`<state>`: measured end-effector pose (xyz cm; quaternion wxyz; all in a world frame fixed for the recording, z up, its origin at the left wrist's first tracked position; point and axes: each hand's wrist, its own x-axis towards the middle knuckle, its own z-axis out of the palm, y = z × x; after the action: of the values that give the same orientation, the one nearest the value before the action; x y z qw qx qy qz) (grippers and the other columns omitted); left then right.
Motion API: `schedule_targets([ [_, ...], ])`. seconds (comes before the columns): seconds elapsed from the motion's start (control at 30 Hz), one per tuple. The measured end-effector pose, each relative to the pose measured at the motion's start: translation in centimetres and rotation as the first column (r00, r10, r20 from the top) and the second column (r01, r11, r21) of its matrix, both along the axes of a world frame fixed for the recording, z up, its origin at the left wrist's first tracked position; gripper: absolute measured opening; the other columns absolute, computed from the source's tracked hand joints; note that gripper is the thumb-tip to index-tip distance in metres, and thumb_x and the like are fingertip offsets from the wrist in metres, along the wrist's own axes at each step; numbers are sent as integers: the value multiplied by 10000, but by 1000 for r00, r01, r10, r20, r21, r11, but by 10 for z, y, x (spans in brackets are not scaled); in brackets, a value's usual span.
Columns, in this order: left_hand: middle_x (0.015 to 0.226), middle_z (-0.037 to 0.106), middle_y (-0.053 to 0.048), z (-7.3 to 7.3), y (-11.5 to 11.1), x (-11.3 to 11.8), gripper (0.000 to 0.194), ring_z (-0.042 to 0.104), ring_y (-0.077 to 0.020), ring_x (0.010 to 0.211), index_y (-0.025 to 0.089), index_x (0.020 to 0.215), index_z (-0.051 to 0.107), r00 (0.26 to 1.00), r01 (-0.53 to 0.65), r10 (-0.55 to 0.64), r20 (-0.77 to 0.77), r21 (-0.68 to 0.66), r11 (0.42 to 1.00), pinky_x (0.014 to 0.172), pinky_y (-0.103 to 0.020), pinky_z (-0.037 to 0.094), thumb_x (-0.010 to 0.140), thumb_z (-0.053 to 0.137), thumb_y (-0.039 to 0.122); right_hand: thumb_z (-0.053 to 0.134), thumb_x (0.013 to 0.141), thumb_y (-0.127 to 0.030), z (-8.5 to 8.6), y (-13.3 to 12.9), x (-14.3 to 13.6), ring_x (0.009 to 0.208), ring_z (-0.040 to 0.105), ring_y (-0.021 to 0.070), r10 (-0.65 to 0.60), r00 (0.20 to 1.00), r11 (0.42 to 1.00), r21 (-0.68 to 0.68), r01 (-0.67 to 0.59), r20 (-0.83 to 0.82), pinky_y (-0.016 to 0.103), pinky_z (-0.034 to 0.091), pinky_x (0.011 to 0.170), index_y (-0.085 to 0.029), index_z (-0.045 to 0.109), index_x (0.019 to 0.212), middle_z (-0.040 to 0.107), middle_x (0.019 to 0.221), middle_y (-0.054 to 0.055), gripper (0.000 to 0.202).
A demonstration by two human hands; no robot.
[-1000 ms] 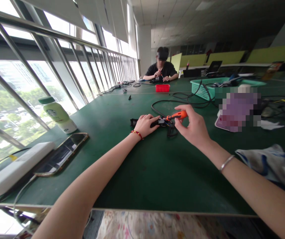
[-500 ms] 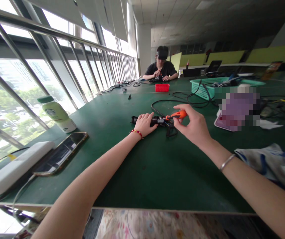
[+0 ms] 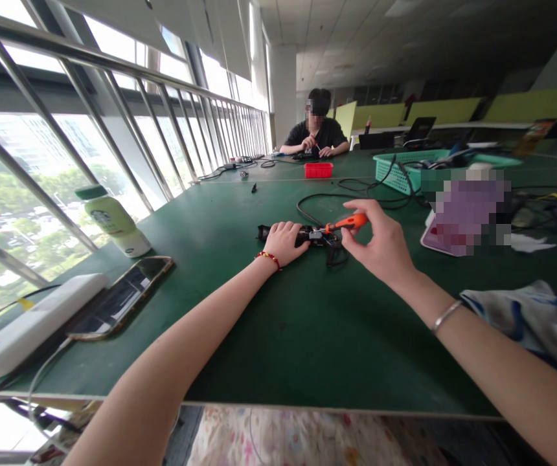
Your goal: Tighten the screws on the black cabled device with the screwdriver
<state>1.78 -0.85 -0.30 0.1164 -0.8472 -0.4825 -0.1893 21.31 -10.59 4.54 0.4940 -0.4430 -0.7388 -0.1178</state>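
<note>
On the green table lies a black, elongated device (image 3: 316, 237) with small wires showing at its right end and a cable running off behind it. My left hand (image 3: 282, 243) is wrapped over its left part and holds it down against the table. Between the thumb and fingers of my right hand (image 3: 380, 239) is an orange-and-black screwdriver (image 3: 351, 222). Its shaft slants down to the left, with the tip at the device's exposed right half; the exact contact point is too small to tell.
A green-capped bottle (image 3: 113, 221), a phone (image 3: 123, 299) and a white power strip (image 3: 38, 327) stand at the left. Ahead are a red box (image 3: 318, 170) and a teal basket (image 3: 397, 173). A crumpled cloth (image 3: 516, 314) lies right. Across the table sits another person (image 3: 317, 133).
The screwdriver's handle has shifted slightly in my right fingers, its shaft now showing more. My left hand stays on the device. The whole view has moved a little.
</note>
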Motion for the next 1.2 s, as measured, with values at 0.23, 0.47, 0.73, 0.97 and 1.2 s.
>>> schedule_targets([
  [0.23, 1099, 609, -103, 1, 0, 0, 461, 524, -270, 1046, 160, 1183, 559, 1000, -3, 4, -17, 1, 1000, 970, -405, 361, 856, 475, 473, 572, 786, -340, 0, -1, -1, 566, 574, 175, -51, 998, 998, -40, 51, -19, 294, 446, 593, -202, 583, 1016, 619, 658, 5, 269],
  [0.47, 1099, 610, -98, 1, -1, 1, 453, 523, -266, 1043, 170, 1178, 557, 1000, -7, 7, -23, -1, 1000, 967, -403, 362, 857, 472, 478, 555, 760, -261, 1, -1, -1, 639, 596, 184, -18, 1000, 1000, 2, 18, -15, 311, 463, 641, -209, 560, 1072, 657, 817, 36, 317],
  [0.73, 1106, 612, -99, 2, -2, 1, 463, 523, -268, 1044, 171, 1160, 557, 1000, -7, 7, -18, -9, 1000, 964, -403, 360, 868, 463, 517, 570, 780, -341, 0, -1, -1, 623, 612, 201, -62, 998, 998, -29, 62, -1, 312, 468, 638, -209, 603, 960, 624, 647, 12, 226],
  [0.97, 1096, 611, -98, 4, -2, 1, 467, 522, -263, 1037, 167, 1128, 554, 1000, -18, 18, -15, -25, 1000, 958, -396, 357, 885, 437, 548, 569, 782, -331, 0, -1, -1, 611, 608, 201, -86, 996, 996, -2, 86, 28, 304, 451, 612, -215, 617, 955, 639, 641, 14, 214],
  [1.2, 1090, 602, -98, 2, 1, 1, 449, 515, -261, 1024, 158, 1120, 545, 1000, -11, 10, -21, -35, 999, 951, -388, 364, 893, 436, 529, 551, 810, -363, 0, -1, -1, 628, 618, 198, -92, 995, 995, -25, 93, 28, 292, 446, 607, -210, 620, 937, 638, 653, 18, 211],
])
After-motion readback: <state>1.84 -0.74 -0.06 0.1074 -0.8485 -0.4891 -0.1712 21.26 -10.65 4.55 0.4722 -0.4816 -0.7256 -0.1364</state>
